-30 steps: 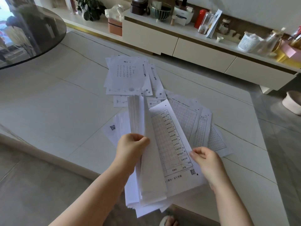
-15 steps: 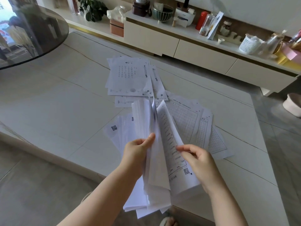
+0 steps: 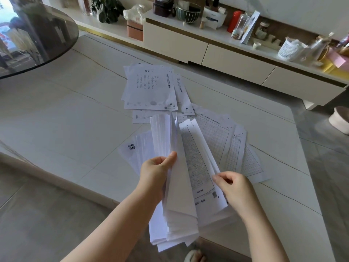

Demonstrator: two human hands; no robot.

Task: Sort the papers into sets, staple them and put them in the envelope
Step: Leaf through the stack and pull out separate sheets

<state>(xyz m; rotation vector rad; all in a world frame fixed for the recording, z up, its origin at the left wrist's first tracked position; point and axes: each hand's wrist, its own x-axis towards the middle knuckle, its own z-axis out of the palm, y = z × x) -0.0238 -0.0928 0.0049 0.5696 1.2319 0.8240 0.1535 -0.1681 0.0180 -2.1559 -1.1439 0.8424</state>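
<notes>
A thick stack of printed papers [image 3: 181, 201] is held up over the near edge of the white table [image 3: 66, 120]. My left hand [image 3: 155, 171] grips the left part of the stack, thumb on top of the fanned sheets. My right hand [image 3: 233, 186] pinches the right edge of a few printed sheets and holds them apart from the rest. On the table behind lie a pile of text sheets [image 3: 151, 87] and a spread of gridded sheets [image 3: 234, 146]. One sheet with a QR code [image 3: 130, 148] lies left of the stack. No stapler or envelope is in view.
A dark round glass table [image 3: 37, 35] stands at the far left. A long low cabinet [image 3: 217, 52] with jars, a bowl, a basket and a plant runs along the back. A pale round object [image 3: 340, 120] sits on the floor at the right.
My right hand has drawn back to the right and down, spreading the printed sheets wider from the stack. My left hand has stayed in place with its grip on the fanned pages.
</notes>
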